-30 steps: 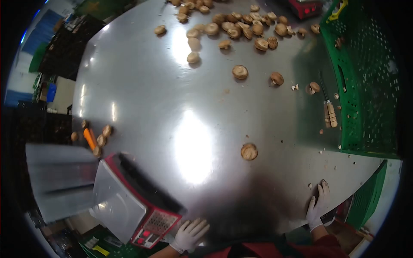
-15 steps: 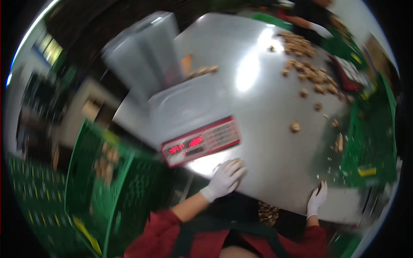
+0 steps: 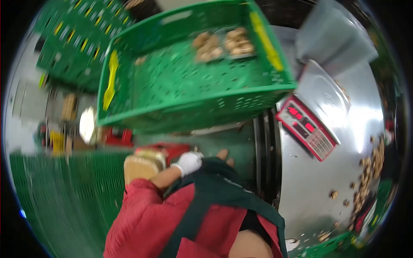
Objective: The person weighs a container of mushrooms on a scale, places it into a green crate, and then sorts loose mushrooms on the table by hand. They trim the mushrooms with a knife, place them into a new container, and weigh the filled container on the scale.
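Note:
My left hand [image 3: 188, 163], in a white glove, is low beside my dark green apron. It is nearest to a stack of tan-topped containers [image 3: 142, 167] and a red object [image 3: 174, 149]; blur hides how its fingers lie. Only a small white part of my right hand [image 3: 292, 244] shows at the steel table's near edge, with its fingers mostly hidden. Ahead of me a green crate [image 3: 189, 107] holds two clear packs of brown mushrooms [image 3: 208, 47] at its right end. Right of the crate, a red scale [image 3: 307, 129] with lit digits sits on the table.
Tall grey translucent stacks [image 3: 333, 36] stand behind the scale. Loose mushrooms [image 3: 365, 180] lie along the steel table's [image 3: 305, 193] right side, with another green crate [image 3: 322, 247] at the lower right. More green crates [image 3: 81, 38] are stacked at the upper left and lower left.
My view has swung left, bringing the green crate in front of me. My left hand has left the table edge by the scale and is down at my left side.

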Available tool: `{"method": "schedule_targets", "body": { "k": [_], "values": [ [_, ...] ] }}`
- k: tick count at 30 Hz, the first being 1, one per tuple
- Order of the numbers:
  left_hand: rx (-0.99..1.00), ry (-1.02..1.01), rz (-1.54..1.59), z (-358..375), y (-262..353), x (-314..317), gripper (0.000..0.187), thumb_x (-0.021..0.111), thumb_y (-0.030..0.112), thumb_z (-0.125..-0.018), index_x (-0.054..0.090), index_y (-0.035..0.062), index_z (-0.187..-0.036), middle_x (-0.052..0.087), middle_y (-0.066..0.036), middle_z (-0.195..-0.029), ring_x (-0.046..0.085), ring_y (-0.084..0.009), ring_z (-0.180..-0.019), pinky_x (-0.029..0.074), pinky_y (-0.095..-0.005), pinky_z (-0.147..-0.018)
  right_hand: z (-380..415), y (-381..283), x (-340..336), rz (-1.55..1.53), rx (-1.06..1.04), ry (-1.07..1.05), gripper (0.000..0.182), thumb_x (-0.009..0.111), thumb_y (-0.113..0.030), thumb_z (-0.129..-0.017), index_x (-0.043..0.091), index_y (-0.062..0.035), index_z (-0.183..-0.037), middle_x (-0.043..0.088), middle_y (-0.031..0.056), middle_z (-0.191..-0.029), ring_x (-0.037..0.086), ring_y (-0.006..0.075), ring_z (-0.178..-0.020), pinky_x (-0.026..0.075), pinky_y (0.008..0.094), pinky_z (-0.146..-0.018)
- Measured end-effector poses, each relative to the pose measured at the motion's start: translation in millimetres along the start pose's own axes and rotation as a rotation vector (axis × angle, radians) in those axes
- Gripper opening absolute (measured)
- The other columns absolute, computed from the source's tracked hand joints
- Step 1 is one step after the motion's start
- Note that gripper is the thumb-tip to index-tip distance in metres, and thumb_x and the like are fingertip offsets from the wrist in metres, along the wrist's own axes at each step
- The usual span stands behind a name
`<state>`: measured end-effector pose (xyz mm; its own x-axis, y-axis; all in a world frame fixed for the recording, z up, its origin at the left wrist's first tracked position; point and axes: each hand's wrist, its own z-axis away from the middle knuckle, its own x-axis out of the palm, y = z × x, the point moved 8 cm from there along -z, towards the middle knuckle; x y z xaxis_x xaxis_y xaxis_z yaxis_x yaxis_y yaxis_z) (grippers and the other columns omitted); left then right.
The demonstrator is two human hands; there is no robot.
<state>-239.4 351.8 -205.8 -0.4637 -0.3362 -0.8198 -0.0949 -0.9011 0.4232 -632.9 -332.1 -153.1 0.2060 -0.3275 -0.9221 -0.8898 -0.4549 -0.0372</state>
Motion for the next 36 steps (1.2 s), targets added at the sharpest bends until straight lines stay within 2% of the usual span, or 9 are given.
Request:
{"method": "schedule_targets", "body": {
  "k": [5,10,13,18,21,22,24,33,36],
  "values": [
    [-0.736,-0.047,0.227,152,-164,81,0.029,0.050,0.023,-0.089,0.070,0.0067,-0.102,0.071,-0.019,-0.106,0.067,-0.0364,-0.100,0.054,-0.0424,-0.089,-101,-95,-33,-0.155,-0.137,0.071,0.036,0.044,-0.013,-0.101,0.057,0.0029,-0.131,0.058,0.0193,-0.134,0.056,0.0331,-0.123,0.042,0.0404,-0.107],
    [-1.053,-0.043,0.635,282,-265,266,0.031,0.053,0.023,-0.089,0.070,0.0080,-0.111,0.071,-0.018,-0.106,0.069,-0.0337,-0.098,0.054,-0.0389,-0.087,-164,-351,-118,-0.798,-0.572,0.127,0.033,0.043,-0.004,-0.100,0.058,0.0060,-0.128,0.059,0.0192,-0.134,0.056,0.0309,-0.123,0.041,0.0392,-0.109],
    [-1.151,0.113,0.921,299,-201,220,0.032,0.057,0.022,-0.088,0.069,0.0049,-0.112,0.073,-0.012,-0.095,0.068,-0.0201,-0.080,0.054,-0.0331,-0.076,-134,-485,-168,-0.779,-0.988,0.298,0.029,0.044,-0.001,-0.100,0.059,0.0090,-0.123,0.059,0.0211,-0.131,0.056,0.0338,-0.124,0.044,0.0414,-0.106],
    [-1.244,0.208,1.032,329,-185,233,0.031,0.058,0.021,-0.088,0.068,0.0037,-0.112,0.071,-0.009,-0.087,0.067,-0.0204,-0.075,0.053,-0.0333,-0.071,-43,-623,-198,-0.933,-1.401,0.208,0.032,0.050,0.009,-0.092,0.062,0.0044,-0.121,0.058,0.0209,-0.132,0.055,0.0363,-0.125,0.042,0.0441,-0.107],
    [-1.239,0.304,1.066,343,-187,208,0.029,0.057,0.018,-0.089,0.068,0.0033,-0.112,0.070,-0.009,-0.086,0.066,-0.0189,-0.075,0.053,-0.0328,-0.069,0,-658,-202,-0.890,-1.432,0.179,0.031,0.052,0.009,-0.091,0.064,0.0012,-0.119,0.059,0.0211,-0.130,0.056,0.0359,-0.122,0.043,0.0442,-0.104],
    [-1.178,0.378,1.589,353,-237,320,0.028,0.057,0.015,-0.091,0.067,0.0028,-0.114,0.070,-0.009,-0.087,0.066,-0.0182,-0.076,0.054,-0.0325,-0.069,12,-663,-209,-0.879,-1.404,0.139,0.030,0.053,0.008,-0.091,0.064,0.0018,-0.118,0.059,0.0209,-0.130,0.056,0.0358,-0.121,0.043,0.0441,-0.104],
    [-0.903,0.265,1.272,341,-273,325,0.027,0.056,0.015,-0.092,0.067,0.0028,-0.113,0.069,-0.009,-0.089,0.066,-0.0180,-0.077,0.054,-0.0325,-0.070,23,-660,-208,-0.870,-1.348,0.079,0.029,0.054,0.008,-0.091,0.064,0.0026,-0.118,0.060,0.0203,-0.129,0.057,0.0354,-0.120,0.043,0.0434,-0.104],
    [-1.125,0.263,1.222,352,-404,178,0.029,0.055,0.020,-0.094,0.067,0.0054,-0.115,0.070,-0.007,-0.088,0.065,-0.0166,-0.078,0.052,-0.0307,-0.071,181,-642,-73,-0.788,-0.934,-0.502,0.018,0.054,0.000,-0.090,0.066,0.0013,-0.103,0.067,0.0138,-0.108,0.061,0.0255,-0.107,0.045,0.0349,-0.098],
    [-1.054,0.279,1.359,375,-433,165,0.027,0.058,0.022,-0.095,0.068,0.0071,-0.115,0.071,-0.008,-0.093,0.068,-0.0179,-0.083,0.052,-0.0304,-0.070,283,-663,-85,-0.411,-1.311,-0.609,0.018,0.058,-0.005,-0.088,0.067,-0.0053,-0.103,0.067,0.0168,-0.101,0.065,0.0321,-0.095,0.051,0.0388,-0.085]
  ]
}}
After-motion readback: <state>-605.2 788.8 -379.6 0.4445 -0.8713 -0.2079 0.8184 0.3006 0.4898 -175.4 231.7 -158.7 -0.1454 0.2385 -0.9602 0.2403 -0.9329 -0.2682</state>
